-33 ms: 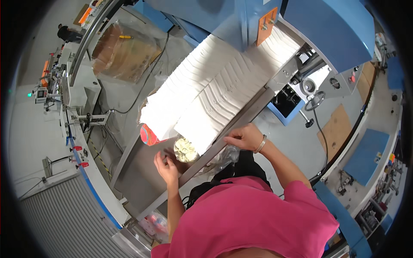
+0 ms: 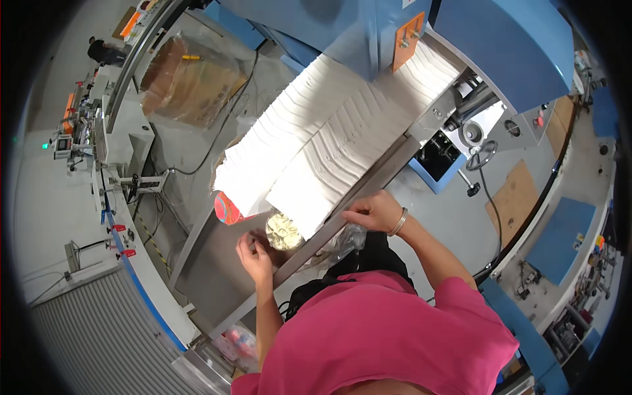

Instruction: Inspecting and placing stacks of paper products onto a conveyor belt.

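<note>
Two long rows of stacked white folded paper sheets (image 2: 329, 131) lie side by side in a metal trough, slanting from the blue machine down toward me. At their near end sit a pale yellow, ruffled round bundle (image 2: 284, 231) and a red round-ended thing (image 2: 227, 208). My left hand (image 2: 255, 259) hovers just left of the yellow bundle, its fingers loosely bent and apart, with nothing seen in them. At the trough's metal side rail (image 2: 322, 234), my right hand (image 2: 376, 212) has its fingers curled against the edge; what they grip, if anything, is hidden.
A blue machine body (image 2: 322, 26) with an orange plate (image 2: 408, 41) stands over the far end of the stacks. A handwheel (image 2: 482, 155) sits to the right. Clear plastic (image 2: 349, 242) hangs below the rail. A plastic-covered brown carton (image 2: 191, 79) stands at the back left.
</note>
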A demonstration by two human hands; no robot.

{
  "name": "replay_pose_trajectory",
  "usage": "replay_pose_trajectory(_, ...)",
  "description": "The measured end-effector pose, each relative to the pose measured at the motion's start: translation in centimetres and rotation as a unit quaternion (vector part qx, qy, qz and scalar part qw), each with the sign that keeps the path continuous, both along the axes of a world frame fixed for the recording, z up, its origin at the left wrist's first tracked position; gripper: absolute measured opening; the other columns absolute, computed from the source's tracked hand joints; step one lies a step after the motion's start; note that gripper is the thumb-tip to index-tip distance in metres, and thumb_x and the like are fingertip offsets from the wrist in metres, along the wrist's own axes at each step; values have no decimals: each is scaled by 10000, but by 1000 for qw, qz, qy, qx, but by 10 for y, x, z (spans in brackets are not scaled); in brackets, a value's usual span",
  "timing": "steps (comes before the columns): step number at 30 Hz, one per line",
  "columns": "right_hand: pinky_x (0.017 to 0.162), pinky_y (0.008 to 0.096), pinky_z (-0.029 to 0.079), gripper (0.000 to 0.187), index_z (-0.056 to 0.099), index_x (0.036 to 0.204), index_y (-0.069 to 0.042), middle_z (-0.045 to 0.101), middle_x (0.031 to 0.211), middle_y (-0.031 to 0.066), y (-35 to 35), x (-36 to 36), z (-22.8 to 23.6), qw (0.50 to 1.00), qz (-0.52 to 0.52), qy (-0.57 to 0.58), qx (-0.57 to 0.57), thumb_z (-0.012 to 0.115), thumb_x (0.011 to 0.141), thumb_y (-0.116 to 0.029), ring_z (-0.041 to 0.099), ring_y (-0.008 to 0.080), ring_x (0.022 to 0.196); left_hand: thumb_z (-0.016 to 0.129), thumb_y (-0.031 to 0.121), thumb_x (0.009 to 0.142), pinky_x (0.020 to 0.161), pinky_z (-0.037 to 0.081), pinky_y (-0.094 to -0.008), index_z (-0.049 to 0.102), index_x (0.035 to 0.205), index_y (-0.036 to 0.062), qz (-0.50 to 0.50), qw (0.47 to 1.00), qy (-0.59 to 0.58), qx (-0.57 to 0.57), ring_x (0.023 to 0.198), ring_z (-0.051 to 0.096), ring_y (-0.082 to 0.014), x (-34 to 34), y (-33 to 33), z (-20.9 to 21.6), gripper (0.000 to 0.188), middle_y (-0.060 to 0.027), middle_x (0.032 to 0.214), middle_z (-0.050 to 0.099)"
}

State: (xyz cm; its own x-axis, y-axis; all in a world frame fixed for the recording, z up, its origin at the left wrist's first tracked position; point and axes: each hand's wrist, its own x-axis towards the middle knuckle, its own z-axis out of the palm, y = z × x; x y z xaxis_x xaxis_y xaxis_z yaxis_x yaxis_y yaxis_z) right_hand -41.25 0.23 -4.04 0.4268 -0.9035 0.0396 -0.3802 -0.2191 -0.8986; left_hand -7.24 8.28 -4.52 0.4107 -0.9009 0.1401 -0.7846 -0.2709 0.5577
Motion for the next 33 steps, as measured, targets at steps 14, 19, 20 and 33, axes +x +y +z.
replay_pose_trajectory(14,451,345,418,403,616,569,-81,512,491,104,-4,0,2,998,-22,-34,47,613,845,-374,534,289,454,588,-15,813,797,457,-356,598,1020,44,-35,994,-103,17,983,515,-291,4,-6,-9,215,-116,1057,571)
replay_pose_trajectory(19,456,345,424,416,611,569,-78,512,484,99,-6,-2,11,994,-10,-37,104,602,851,-384,532,288,450,561,-16,824,823,455,-341,589,989,5,87,992,-36,-82,1012,522,-292,1,-9,15,169,-142,1086,537)
replay_pose_trajectory(20,457,345,424,421,610,570,-76,513,483,100,-6,-3,12,990,2,-42,134,596,854,-387,530,289,448,571,-2,829,863,445,-366,588,996,-19,62,986,-26,-150,1058,513,-299,1,-16,22,169,-152,1120,525)
replay_pose_trajectory(33,441,341,399,373,605,573,-67,507,501,105,-1,6,6,989,-79,-64,103,620,831,-336,509,286,442,573,-22,736,894,404,-430,627,1128,88,-410,870,-224,-158,1054,502,-355,-116,-231,116,411,-190,1142,541)
